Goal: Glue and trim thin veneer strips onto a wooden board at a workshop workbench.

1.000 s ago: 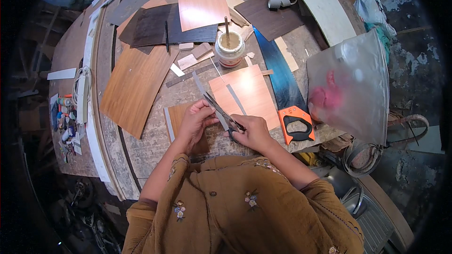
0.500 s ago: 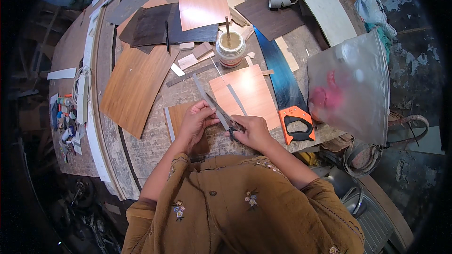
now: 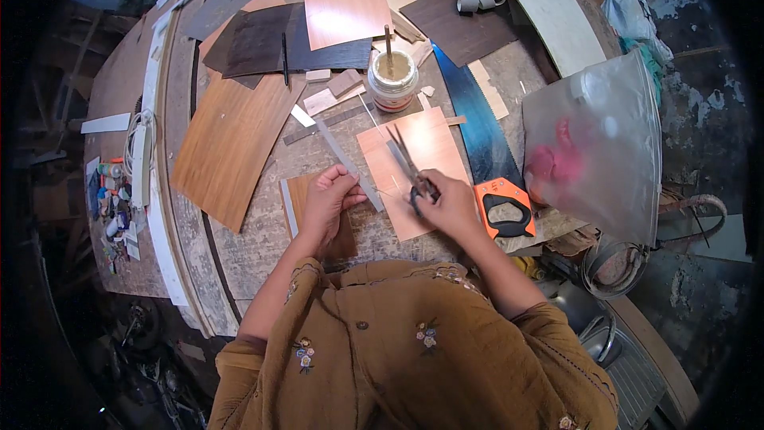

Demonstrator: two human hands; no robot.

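Note:
My left hand pinches a thin grey edging strip between thumb and fingers; the strip slants over the bench. In my right hand is a pair of scissors, its blades pointing up and away, apart from the strip. Under the scissors lies a light pinkish wood-grain sheet, with another grey strip partly hidden on it. Beside my left wrist is a small brown panel with a grey strip along its left side. An open jar of pale paste, a stick upright in it, stands beyond the sheet.
A handsaw with an orange and black handle lies right of my right hand. Further right is a cloudy plastic bag. At left rests a large brown wood-grain board; dark sheets and wood offcuts lie farther back.
My right hand has moved right, bringing the scissors away from the strip, their blades now pointing more upward. My left hand still holds the strip.

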